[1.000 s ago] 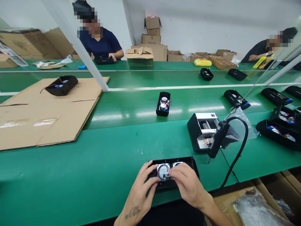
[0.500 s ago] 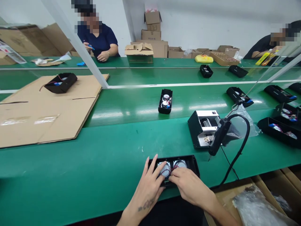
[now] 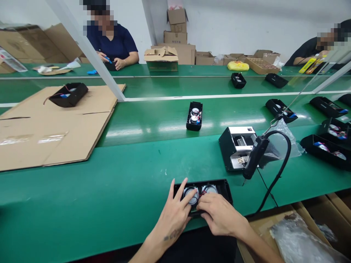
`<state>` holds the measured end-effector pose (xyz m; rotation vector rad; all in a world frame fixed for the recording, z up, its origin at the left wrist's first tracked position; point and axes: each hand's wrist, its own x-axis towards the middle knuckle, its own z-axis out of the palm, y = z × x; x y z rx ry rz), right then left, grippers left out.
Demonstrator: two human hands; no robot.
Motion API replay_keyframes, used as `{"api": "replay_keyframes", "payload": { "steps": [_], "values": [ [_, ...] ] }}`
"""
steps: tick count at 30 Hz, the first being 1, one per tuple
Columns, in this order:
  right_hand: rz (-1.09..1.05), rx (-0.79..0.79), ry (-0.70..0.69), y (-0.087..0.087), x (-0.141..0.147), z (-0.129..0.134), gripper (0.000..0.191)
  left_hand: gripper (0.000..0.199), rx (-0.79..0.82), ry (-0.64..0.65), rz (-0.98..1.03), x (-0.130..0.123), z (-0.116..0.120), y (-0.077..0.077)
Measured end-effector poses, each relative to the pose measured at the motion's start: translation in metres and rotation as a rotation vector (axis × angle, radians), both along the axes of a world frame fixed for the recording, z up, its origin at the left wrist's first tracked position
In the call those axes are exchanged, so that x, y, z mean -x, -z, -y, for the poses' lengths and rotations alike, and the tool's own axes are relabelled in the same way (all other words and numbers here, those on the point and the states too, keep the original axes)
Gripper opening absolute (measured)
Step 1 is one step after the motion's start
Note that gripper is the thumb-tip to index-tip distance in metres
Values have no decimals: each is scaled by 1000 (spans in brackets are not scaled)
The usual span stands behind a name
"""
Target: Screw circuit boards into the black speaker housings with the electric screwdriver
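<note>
I list one black case (image 3: pixel 225 191) at the tabletop's (image 3: pixel 131 190) near edge, probably light and stiff, best held by its ends; left hand (image 3: pixel 174 215) spread across, right hand (image 3: pixel 222 215) bunched over it, pinch unclear.

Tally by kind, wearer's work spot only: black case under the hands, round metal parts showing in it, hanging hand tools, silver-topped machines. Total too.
Black case: 1
Left round metal part and right round metal part: 2
Hanging hand tool: 1
Silver-topped machine: 1
Total: 5
</note>
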<state>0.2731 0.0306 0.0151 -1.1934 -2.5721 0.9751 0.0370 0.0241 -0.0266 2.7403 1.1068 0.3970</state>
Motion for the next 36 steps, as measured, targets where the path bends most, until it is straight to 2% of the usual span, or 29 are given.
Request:
{"api": "replay_keyframes", "payload": {
  "steps": [4, 7, 10, 12, 13, 15, 18, 27, 31, 36],
  "values": [
    [72, -62, 16, 1, 6, 6, 35, 42, -17, 12, 59, 2, -5, 9],
    [152, -115, 0, -2, 13, 4, 38, 36, 86, 40, 68, 5, -19, 7],
    [171, -72, -39, -12, 17, -17, 35, 19, 329, 60, 101, 7, -46, -8],
    [143, 26, -32, -21, 17, -40, 36, 7, 549, 54, 142, 6, -70, -22],
    [118, 79, -13, -26, 16, -53, 36, 14, 648, 41, 156, 6, -81, -28],
    [108, 178, 0, -32, 13, -77, 34, 31, 747, 29, 160, 4, -101, -40],
    [117, 207, 0, -35, 11, -99, 33, 39, 819, 22, 142, 2, -119, -47],
    [230, 87, 3, -38, 19, -96, 47, 38, 945, 19, 191, 1, -132, -42],
    [253, 84, -9, -40, 20, -97, 39, 46, 957, 21, 206, 0, -133, -42],
    [251, 79, -17, -39, 20, -97, 40, 49, 972, 23, 215, 0, -132, -43]
  ]
}}
